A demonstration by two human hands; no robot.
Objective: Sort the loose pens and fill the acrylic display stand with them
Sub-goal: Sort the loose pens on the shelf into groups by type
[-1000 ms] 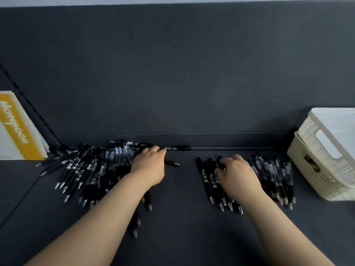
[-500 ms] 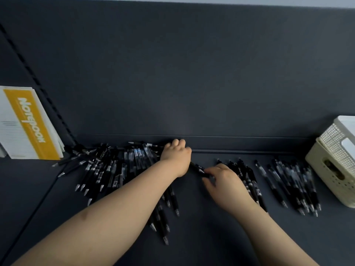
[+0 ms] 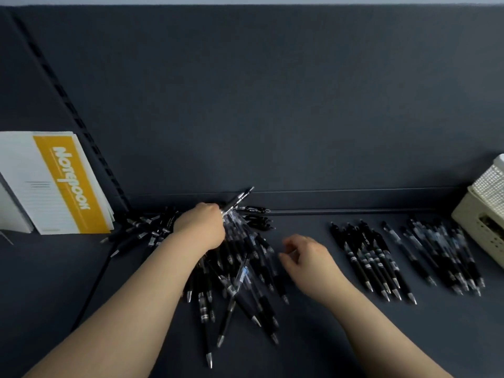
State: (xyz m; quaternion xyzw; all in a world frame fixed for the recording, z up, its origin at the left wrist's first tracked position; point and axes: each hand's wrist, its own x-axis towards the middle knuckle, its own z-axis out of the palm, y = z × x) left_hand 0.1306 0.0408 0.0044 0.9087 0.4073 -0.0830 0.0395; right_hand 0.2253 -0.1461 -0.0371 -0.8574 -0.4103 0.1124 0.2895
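A big tangle of black pens (image 3: 240, 271) lies on the dark shelf in front of me. My left hand (image 3: 201, 227) grips a bunch of pens (image 3: 236, 203) at the pile's far end; their ends stick up past my fingers toward the back wall. My right hand (image 3: 305, 257) hovers just right of the pile with loosely curled fingers and holds nothing. Two neater rows of sorted pens (image 3: 371, 257) and more sorted pens (image 3: 441, 255) lie to the right. No acrylic stand is in view.
A white and yellow notebook (image 3: 54, 184) leans against the back wall at the left. A cream perforated basket (image 3: 482, 216) stands at the far right edge. A low ledge runs along the back of the shelf.
My left hand has closed round a bunch of pens and tipped them up. My right hand let go of a pen and drew back toward me; the view has swung left.
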